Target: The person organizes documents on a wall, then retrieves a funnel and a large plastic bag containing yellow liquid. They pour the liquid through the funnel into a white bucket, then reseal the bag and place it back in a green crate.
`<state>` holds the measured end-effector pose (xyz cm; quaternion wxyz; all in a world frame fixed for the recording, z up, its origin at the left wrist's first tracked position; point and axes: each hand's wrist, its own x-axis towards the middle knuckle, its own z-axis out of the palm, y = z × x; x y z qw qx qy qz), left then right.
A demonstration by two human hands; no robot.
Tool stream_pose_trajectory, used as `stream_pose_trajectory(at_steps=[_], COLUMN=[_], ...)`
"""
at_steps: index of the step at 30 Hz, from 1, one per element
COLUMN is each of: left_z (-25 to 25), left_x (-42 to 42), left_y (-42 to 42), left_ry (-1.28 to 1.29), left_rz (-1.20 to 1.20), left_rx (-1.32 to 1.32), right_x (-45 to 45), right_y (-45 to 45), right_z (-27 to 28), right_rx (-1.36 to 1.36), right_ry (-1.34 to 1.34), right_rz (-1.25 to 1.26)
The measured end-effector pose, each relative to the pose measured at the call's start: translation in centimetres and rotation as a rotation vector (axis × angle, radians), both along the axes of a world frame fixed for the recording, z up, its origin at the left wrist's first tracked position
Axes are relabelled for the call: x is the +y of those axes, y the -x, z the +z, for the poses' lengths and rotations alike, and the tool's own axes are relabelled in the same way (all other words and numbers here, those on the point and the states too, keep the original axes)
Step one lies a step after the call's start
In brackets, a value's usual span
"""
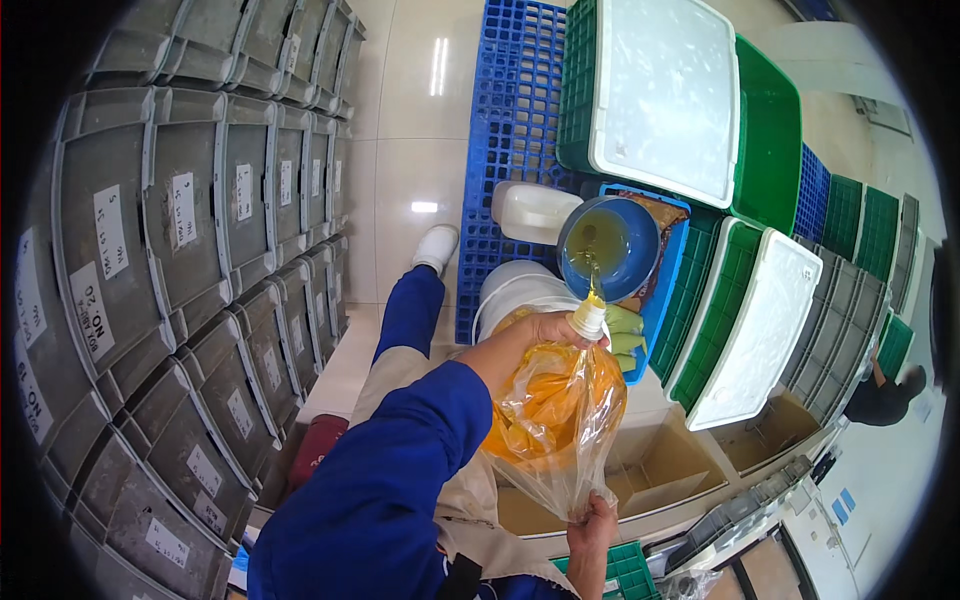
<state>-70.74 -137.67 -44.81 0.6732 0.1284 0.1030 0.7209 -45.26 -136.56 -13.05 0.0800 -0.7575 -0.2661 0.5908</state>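
My left hand (556,330) is closed around the neck of a clear plastic bag (555,412) of orange-yellow liquid, just below its white spout (589,316). Which hand is which I judge from the sleeves. Yellow liquid streams from the spout into a blue round basin (646,259), where a pool of it lies. My right hand (594,521) grips the gathered end of the bag, nearer my body. A white plastic bucket (517,281) stands beside the basin, partly behind the bag and forearm. An off-white plastic jug (536,213) lies against the basin's left side.
Stacked grey crates (195,202) with labels line the left. A blue pallet (487,112) lies ahead, with green crates (765,127) and white lids (667,90) at right. A blue tray (675,277) holds packets. Cardboard boxes (660,465) stand near me. A person (885,394) is far right.
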Motion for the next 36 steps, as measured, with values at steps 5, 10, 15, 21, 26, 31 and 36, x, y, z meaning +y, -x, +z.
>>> stream_pose_trajectory(at_steps=[5,10,15,21,26,31,36], left_z=[-0.2,-0.4,-0.1,1.3,3.3,4.6,5.0], left_x=[-0.1,-0.4,-0.3,0.5,1.3,1.4,1.0], left_y=[0.0,0.2,0.4,0.3,0.3,-0.2,-0.4], left_ry=[0.013,0.092,0.15,0.276,0.459,0.449,0.46], left_rz=[0.016,0.0,0.006,0.083,0.127,0.16,0.16], left_rx=[0.009,0.049,0.133,0.466,0.686,0.738,0.757], right_x=[0.2,0.3,0.2,0.3,-0.2,-1.2,-2.3], right_y=[-0.6,0.1,0.1,-1.4,-4.7,-6.7,-7.0], right_z=[-0.2,-0.2,-0.4,-1.6,-3.6,-4.9,-5.6], right_rx=[0.018,-0.005,0.001,0.026,-0.005,0.025,0.024], right_ry=[-0.001,-0.018,-0.024,-0.006,-0.012,0.03,0.052], right_rz=[0.003,0.012,0.014,0.069,0.13,0.124,0.149])
